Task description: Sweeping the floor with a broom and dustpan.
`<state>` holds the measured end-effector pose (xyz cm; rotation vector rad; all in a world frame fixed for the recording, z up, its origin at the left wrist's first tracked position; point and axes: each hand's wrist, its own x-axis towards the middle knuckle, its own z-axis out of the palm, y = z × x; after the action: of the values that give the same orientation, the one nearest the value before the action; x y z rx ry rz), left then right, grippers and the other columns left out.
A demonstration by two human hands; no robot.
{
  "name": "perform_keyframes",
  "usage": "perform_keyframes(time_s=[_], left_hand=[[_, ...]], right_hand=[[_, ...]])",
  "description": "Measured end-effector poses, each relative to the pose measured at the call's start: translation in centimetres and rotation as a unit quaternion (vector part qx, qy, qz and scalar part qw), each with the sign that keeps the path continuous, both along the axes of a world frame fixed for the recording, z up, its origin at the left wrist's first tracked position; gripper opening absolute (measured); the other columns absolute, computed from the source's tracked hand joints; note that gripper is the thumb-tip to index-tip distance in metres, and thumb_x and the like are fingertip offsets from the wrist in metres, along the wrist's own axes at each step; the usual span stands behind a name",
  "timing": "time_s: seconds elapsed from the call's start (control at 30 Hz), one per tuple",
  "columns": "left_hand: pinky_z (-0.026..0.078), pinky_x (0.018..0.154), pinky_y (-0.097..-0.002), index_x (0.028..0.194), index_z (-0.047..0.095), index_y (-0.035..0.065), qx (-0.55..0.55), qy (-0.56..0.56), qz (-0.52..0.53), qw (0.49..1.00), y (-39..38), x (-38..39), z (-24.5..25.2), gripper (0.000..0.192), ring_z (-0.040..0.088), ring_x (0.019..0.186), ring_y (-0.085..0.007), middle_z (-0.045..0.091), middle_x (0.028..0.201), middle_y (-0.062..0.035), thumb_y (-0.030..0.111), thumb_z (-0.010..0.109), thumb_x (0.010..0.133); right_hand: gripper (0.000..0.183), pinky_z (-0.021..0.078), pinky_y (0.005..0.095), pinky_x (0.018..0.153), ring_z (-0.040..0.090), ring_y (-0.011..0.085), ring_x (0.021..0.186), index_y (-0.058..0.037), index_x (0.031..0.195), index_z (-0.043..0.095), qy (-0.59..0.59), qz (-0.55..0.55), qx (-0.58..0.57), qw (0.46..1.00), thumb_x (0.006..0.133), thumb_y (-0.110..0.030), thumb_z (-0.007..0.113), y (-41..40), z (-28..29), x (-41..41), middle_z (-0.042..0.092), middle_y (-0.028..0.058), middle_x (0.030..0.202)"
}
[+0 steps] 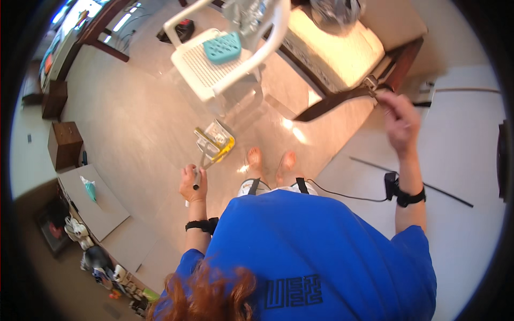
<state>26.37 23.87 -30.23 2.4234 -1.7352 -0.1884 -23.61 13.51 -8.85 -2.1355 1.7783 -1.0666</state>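
Note:
My left hand (194, 184) is closed around the grey tubular handle (196, 176) of a long-handled tool. Its yellow and white head (217, 142) is down by the floor, left of my bare feet; the exact kind of tool is unclear. To the right, my right hand (401, 120) has curled fingers, with the fingertips at the dark wooden armrest (329, 106) of a cushioned chair. A small metal item, like a buckle (370, 82), lies by these fingertips. Whether the fingers grip it is too blurred to tell.
A white plastic chair (192, 76) carries a teal perforated box (223, 48) and a clear bag. Another bag (337, 14) sits on the pale seat cushion (333, 48). A thin black rod (445, 192) lies on the white surface at right. Brown cabinets (64, 144) line the left.

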Motion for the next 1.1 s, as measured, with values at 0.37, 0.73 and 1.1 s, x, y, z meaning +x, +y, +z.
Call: perform_keyframes(time_s=[0.37,0.73,1.1], left_hand=[[0.051,0.060,-0.0427,0.093,0.058,0.0201,-0.032,0.032,0.030,0.999,0.6,3.3,0.2,0.018,0.064,0.070,-0.0302,0.061,0.091,-0.0030,0.030,0.067,0.080],[0.050,0.058,-0.0421,0.089,0.058,0.0191,-0.037,0.029,0.027,0.999,0.2,4.6,0.4,0.016,0.063,0.068,-0.0297,0.059,0.088,-0.0039,0.029,0.067,0.081],[0.050,0.056,-0.0421,0.095,0.057,0.0210,0.003,0.024,-0.022,0.999,0.1,1.0,0.5,0.020,0.064,0.070,-0.0295,0.059,0.090,-0.0034,0.029,0.068,0.080]], right_hand=[[0.031,0.0400,0.0183,0.058,0.051,0.0031,0.063,-0.0050,0.109,0.066,-0.419,-0.007,-0.016,0.908,0.084,-0.020,0.077,-33.3,6.1,8.6,0.063,-0.0037,0.081],[0.042,0.0538,0.0326,0.074,0.068,0.0204,0.086,-0.0051,0.101,0.070,-0.178,-0.114,0.182,0.960,0.073,-0.034,0.081,-43.5,-15.1,23.0,0.073,0.0088,0.092],[0.027,0.0503,0.0296,0.059,0.061,0.0131,0.068,-0.0047,0.095,0.069,-0.206,0.254,0.490,0.808,0.087,-0.031,0.069,-11.4,-20.8,30.0,0.068,0.0032,0.081]])
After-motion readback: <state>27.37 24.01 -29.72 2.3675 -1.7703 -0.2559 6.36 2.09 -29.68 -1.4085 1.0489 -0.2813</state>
